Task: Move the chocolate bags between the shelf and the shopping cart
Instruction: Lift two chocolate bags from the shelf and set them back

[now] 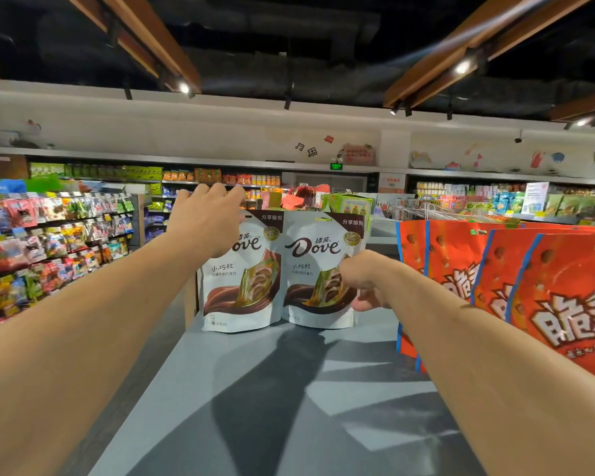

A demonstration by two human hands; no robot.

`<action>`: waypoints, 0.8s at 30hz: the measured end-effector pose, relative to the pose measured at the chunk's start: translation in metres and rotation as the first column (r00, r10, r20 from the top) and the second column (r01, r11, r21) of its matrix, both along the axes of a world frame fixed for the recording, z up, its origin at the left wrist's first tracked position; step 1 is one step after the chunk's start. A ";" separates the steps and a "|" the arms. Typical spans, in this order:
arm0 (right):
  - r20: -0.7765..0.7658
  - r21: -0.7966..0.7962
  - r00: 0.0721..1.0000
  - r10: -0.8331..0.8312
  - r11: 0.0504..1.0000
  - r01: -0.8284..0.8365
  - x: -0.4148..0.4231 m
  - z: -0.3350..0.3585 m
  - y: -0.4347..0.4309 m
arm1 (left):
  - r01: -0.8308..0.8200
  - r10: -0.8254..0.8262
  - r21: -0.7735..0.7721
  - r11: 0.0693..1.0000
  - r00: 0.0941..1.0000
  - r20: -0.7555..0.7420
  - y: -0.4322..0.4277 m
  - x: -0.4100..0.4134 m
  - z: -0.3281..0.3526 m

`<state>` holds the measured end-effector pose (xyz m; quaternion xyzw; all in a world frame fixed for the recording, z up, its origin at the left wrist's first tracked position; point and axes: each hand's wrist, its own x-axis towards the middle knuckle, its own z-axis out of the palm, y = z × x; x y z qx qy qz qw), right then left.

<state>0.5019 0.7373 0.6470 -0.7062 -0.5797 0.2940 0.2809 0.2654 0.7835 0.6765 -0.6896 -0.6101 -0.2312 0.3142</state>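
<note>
Chocolate is showing on my feed as two white pouches with brown swirls and brown top corners. The left Dove bag (244, 290) and the right Dove bag (311, 269) are standing upright, edges touching, at the far end of the grey shelf top (255, 389). Both are facing me with their labels readable. I am seeing the left hand (207, 218) lying over the upper left corner of the left Dove bag, its fingers curling over the top edge and gripping it; the thumb is hiding from me. The right hand (361, 280) is clamping as a fist on the right edge of the right Dove bag at about mid-height, thumb pinching from below. Orange snack bags (495, 269) are leaning in a row just beside the right forearm.
</note>
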 end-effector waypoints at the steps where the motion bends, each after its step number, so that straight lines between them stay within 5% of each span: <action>1: 0.057 -0.045 0.998 0.023 0.999 -0.021 -0.002 0.002 -0.008 | 0.001 -0.001 0.028 1.000 1.000 -0.004 -0.006 -0.001 0.000; 5: 0.190 -0.142 0.980 0.065 0.989 -0.038 -0.019 0.017 -0.050 | -0.003 0.002 0.087 0.996 1.000 0.006 -0.036 -0.004 0.002; 8: 0.302 -0.155 0.948 0.101 0.986 -0.056 -0.024 0.017 -0.065 | -0.019 0.020 -0.030 0.999 0.999 0.036 -0.065 -0.007 0.000; 15: 0.313 -0.106 0.921 0.232 0.972 -0.209 -0.035 0.006 -0.101 | -0.094 0.100 -0.273 0.958 0.995 0.006 -0.132 -0.004 -0.028; 24: 0.458 0.035 0.791 0.405 0.881 -0.471 -0.029 -0.007 -0.174 | -0.180 0.196 -0.349 0.920 0.980 0.013 -0.224 0.032 -0.055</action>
